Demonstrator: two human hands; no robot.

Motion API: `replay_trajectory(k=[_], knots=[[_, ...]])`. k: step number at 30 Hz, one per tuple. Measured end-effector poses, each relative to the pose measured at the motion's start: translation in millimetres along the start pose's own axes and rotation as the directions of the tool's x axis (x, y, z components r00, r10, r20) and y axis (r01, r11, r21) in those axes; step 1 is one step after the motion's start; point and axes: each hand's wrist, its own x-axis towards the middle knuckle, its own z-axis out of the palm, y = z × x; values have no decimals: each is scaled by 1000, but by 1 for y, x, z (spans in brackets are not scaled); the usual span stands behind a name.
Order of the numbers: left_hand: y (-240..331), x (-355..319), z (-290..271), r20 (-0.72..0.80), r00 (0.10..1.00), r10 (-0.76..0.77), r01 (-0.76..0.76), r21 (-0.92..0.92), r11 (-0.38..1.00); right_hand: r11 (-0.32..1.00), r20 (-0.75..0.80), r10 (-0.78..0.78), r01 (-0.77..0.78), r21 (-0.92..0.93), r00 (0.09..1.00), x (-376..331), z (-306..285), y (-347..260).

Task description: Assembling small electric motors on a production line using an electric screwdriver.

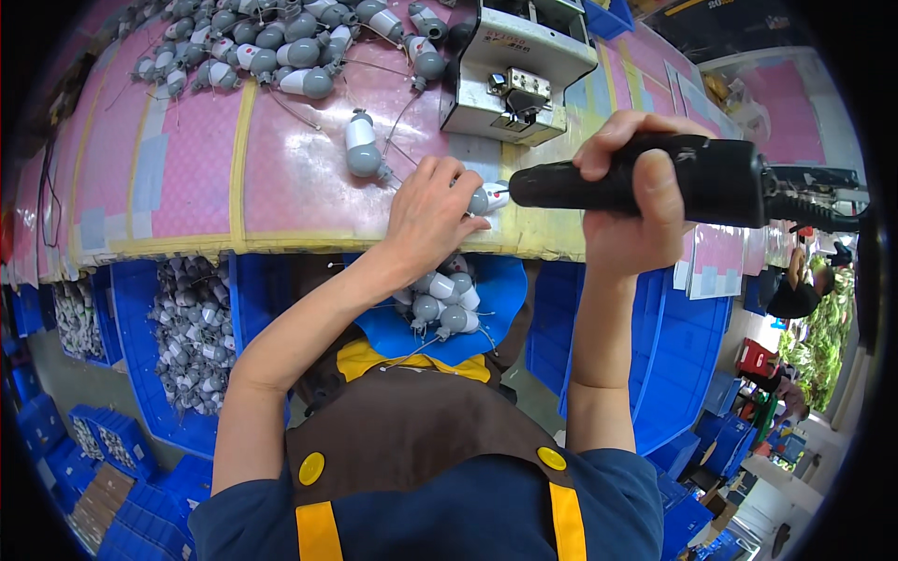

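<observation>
My left hand (430,210) is closed around a small grey-and-white bulb-shaped part (493,196) lying on the table near its front edge. The fingers hide much of that part. In my right hand (644,215) is a black electric screwdriver (716,178), held level with its tip pointing left at the part's white end. Whether the bit touches the part is too small to tell. Just beyond my left hand, another grey-and-white bulb-shaped part (361,140) with thin wires lies by itself. More such parts (447,301) rest in a blue cloth (510,304) over my lap.
A heap of similar wired parts (281,47) covers the far left of the table. A white metal box-shaped machine (468,98) stands beyond my hands. Blue bins (253,294) flank me below the table edge, the left one full of parts. A cable (814,213) trails from the screwdriver's right end.
</observation>
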Motion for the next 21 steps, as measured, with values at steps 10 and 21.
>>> replay_trajectory(k=[10, 21], knots=[[1, -3, 3, -52, 998, 40, -40, 5, 999, 989, 88, 79, -67, -128, 993, -20, -4, 28], [-4, -3, 7, -15, 1000, 14, -15, -32, 999, 978, 100, 136, -150, 146, 986, -23, -10, 28]])
